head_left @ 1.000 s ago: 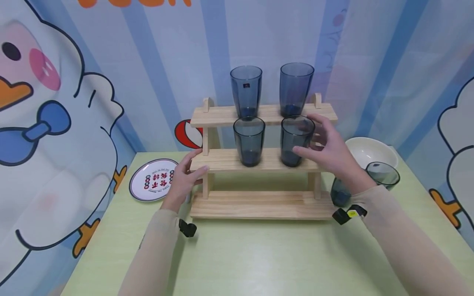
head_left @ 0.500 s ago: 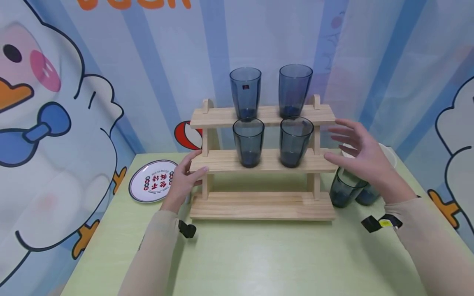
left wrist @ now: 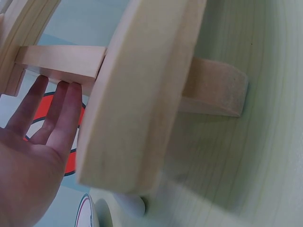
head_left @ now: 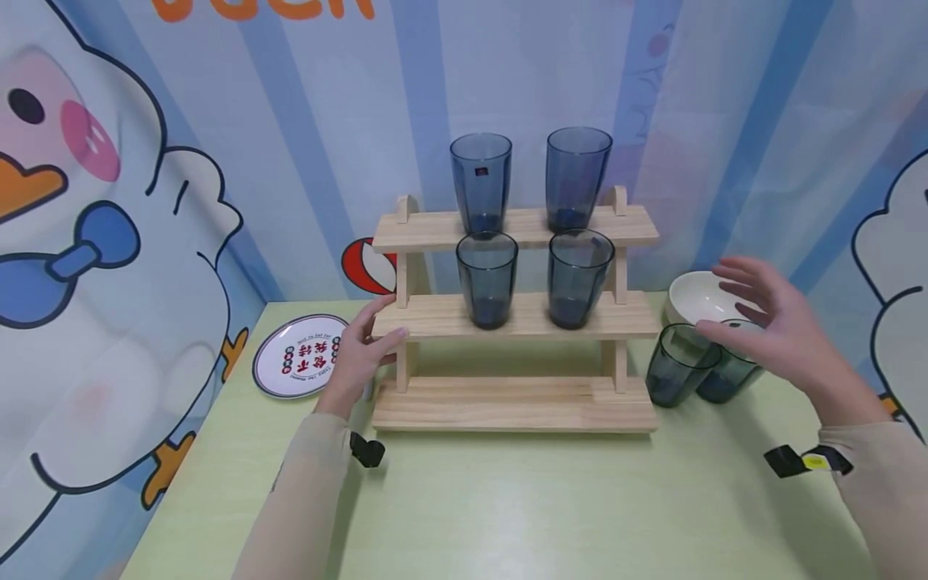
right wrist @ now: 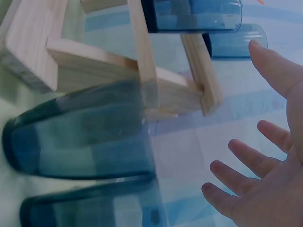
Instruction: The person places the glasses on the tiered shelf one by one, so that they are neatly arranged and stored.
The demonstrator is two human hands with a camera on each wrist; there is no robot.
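Sleeves [head_left: 300,491] of pale beige run in from the bottom edge, which cuts them off, each with a black device at the cuff. Left hand [head_left: 355,354] grips the left end of the wooden rack [head_left: 515,403], thumb in front and fingers behind on the upright; the wrist view hides its thumb. A pale rounded thing [left wrist: 130,204] beneath is mostly covered, and I cannot tell what it is. Right hand [head_left: 786,330] holds nothing, fingers spread wide from the thumb, near two blue-grey glasses [head_left: 674,370] on the table [head_left: 507,507]; it masks part of the farther one and of the white bowl [head_left: 685,302] behind. Two middle-shelf glasses [head_left: 487,278] stand upright side by side. To the left lies a plate [head_left: 267,366] with red Chinese characters and fine lettering too small to read surely. Of the two top-shelf glasses [head_left: 577,181], the left one bears a dark label [head_left: 482,171], illegible. Farthest back, orange letters [head_left: 300,8] on the striped backdrop [head_left: 507,64] are cropped by the upper edge
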